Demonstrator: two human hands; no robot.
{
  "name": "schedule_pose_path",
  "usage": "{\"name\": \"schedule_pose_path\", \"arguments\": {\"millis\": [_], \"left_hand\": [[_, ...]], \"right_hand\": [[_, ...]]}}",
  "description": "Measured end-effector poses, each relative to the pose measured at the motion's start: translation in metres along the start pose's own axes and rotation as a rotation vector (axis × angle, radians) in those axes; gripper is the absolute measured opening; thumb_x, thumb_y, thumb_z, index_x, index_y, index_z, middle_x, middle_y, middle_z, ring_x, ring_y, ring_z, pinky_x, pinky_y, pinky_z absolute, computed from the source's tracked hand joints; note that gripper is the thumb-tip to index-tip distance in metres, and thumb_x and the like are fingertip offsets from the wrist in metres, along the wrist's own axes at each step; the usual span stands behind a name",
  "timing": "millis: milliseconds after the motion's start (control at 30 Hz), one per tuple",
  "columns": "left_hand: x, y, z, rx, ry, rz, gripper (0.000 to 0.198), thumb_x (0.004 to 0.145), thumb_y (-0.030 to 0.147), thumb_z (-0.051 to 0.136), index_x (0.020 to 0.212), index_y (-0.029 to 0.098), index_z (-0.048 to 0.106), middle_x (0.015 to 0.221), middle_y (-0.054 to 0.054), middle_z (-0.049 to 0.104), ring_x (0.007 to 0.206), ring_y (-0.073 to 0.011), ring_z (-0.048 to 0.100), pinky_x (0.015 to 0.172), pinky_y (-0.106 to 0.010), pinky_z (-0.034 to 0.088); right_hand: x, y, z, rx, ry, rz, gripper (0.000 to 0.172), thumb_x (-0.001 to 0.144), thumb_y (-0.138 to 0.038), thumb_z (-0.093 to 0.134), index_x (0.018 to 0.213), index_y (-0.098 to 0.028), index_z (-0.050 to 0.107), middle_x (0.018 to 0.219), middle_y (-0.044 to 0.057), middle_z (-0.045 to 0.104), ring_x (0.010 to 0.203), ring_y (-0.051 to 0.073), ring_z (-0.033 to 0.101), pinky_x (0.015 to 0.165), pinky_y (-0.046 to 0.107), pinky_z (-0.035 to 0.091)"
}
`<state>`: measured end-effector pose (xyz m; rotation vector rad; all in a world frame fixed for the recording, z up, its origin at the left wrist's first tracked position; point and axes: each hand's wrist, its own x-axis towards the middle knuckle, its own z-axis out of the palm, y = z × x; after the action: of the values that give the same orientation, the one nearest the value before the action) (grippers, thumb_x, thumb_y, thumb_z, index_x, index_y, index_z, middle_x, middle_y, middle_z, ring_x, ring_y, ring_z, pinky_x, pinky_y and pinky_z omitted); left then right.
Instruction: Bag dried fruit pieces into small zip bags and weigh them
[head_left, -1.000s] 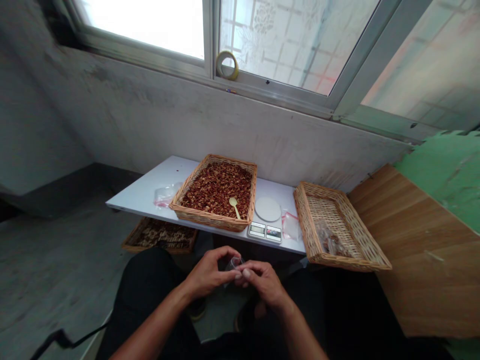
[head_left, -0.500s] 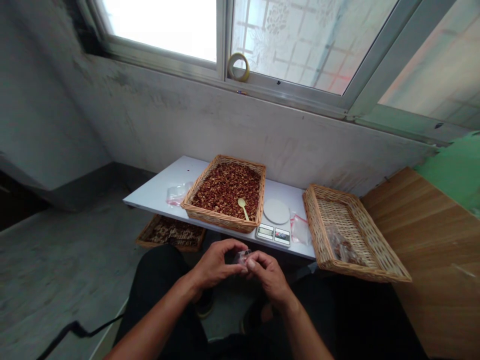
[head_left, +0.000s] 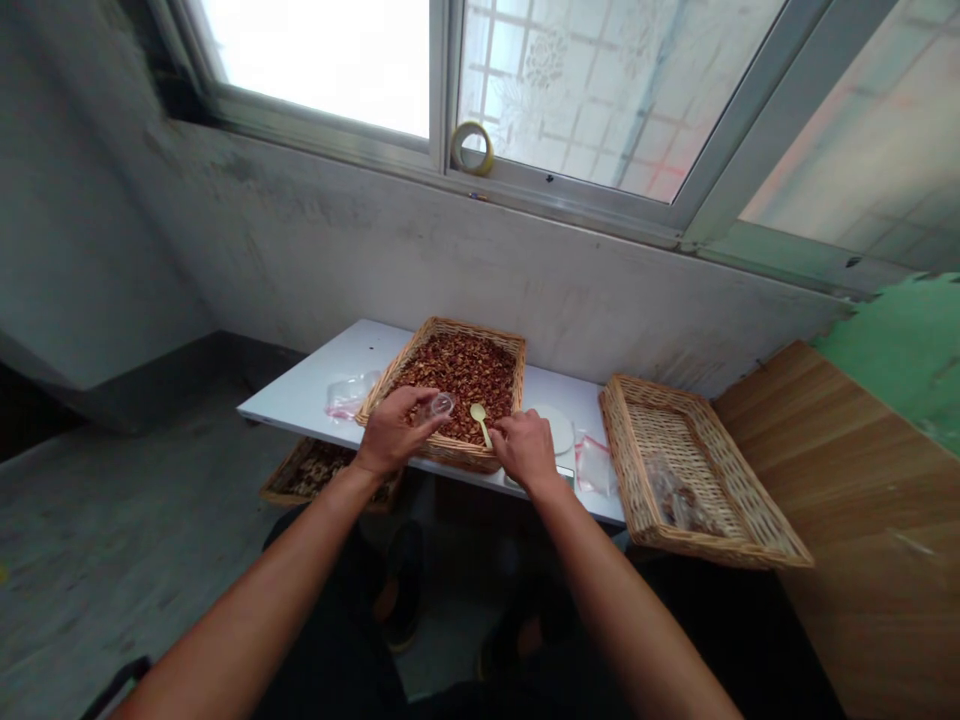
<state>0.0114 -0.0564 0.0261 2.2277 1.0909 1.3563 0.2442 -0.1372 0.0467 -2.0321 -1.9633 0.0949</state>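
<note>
My left hand point(head_left: 397, 432) grips a small clear plastic bag point(head_left: 441, 405), its mouth held round and open over the front of a wicker basket point(head_left: 431, 450). Dried reddish-brown pieces point(head_left: 465, 365) fill that basket. A pale yellow spoon point(head_left: 481, 420) lies on them with its handle toward me. At the handle's end my right hand point(head_left: 523, 445) has its fingers closed on the spoon. Partly behind my right hand and wrist is a white kitchen scale point(head_left: 555, 428).
Flat clear bags lie on the white table point(head_left: 289, 385), left of the basket and right of the scale. A second wicker basket point(head_left: 622, 470) at the right holds filled bags point(head_left: 679, 500). Another basket point(head_left: 277, 480) sits below the table. Tape point(head_left: 472, 148) stands on the windowsill.
Both hands have moved forward from in front of the table and separated. The left carries the bag over the basket, now opened; the right has let go of it and reached the spoon.
</note>
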Motion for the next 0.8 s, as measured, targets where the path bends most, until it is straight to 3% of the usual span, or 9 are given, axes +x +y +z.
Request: {"name": "schedule_pose_path", "arguments": {"millis": [133,300,500,633,800], "left_hand": [[0.016,-0.026,0.015,0.083,0.114,-0.04,0.046,0.082,0.051,0.074,0.115,0.021,0.068,0.108,-0.007,0.073,0.1,-0.0232,0.068,0.095,-0.036,0.053],[0.021,-0.043,0.031,0.109,0.211,-0.155,0.043,0.083,0.049,0.072,0.116,0.022,0.068,0.11,-0.007,0.073,0.1,-0.0235,0.069,0.092,-0.035,0.053],[0.017,-0.051,0.033,0.096,0.235,-0.216,0.045,0.083,0.051,0.072,0.118,0.022,0.067,0.108,-0.006,0.073,0.086,-0.0203,0.069,0.08,-0.031,0.055],[0.015,-0.053,0.033,0.097,0.211,-0.218,0.046,0.082,0.052,0.073,0.117,0.023,0.068,0.11,-0.007,0.074,0.096,-0.0229,0.07,0.085,-0.034,0.054],[0.014,-0.052,0.033,0.102,0.218,-0.214,0.047,0.08,0.053,0.075,0.116,0.024,0.069,0.109,-0.006,0.075,0.098,-0.0238,0.07,0.087,-0.035,0.054]], "right_hand": [[0.028,-0.013,0.008,-0.25,-0.127,0.017,0.035,0.093,-0.045,0.059,0.096,-0.016,0.079,0.103,0.018,0.074,0.113,0.032,0.054,0.095,0.043,0.033],[0.047,-0.021,0.02,-0.28,-0.247,0.08,0.032,0.086,-0.042,0.067,0.098,-0.015,0.079,0.104,0.019,0.074,0.112,0.033,0.058,0.095,0.043,0.033],[0.055,-0.017,0.025,-0.251,-0.229,0.115,0.029,0.09,-0.035,0.057,0.1,-0.016,0.077,0.104,0.02,0.075,0.109,0.031,0.064,0.091,0.039,0.04],[0.058,-0.008,0.014,-0.148,-0.191,0.138,0.033,0.097,-0.032,0.047,0.114,-0.019,0.071,0.106,0.016,0.075,0.097,0.026,0.07,0.079,0.033,0.045],[0.064,0.0,0.006,-0.126,-0.224,0.136,0.03,0.097,-0.03,0.048,0.105,-0.021,0.075,0.108,0.015,0.076,0.099,0.026,0.07,0.078,0.03,0.045]]}}
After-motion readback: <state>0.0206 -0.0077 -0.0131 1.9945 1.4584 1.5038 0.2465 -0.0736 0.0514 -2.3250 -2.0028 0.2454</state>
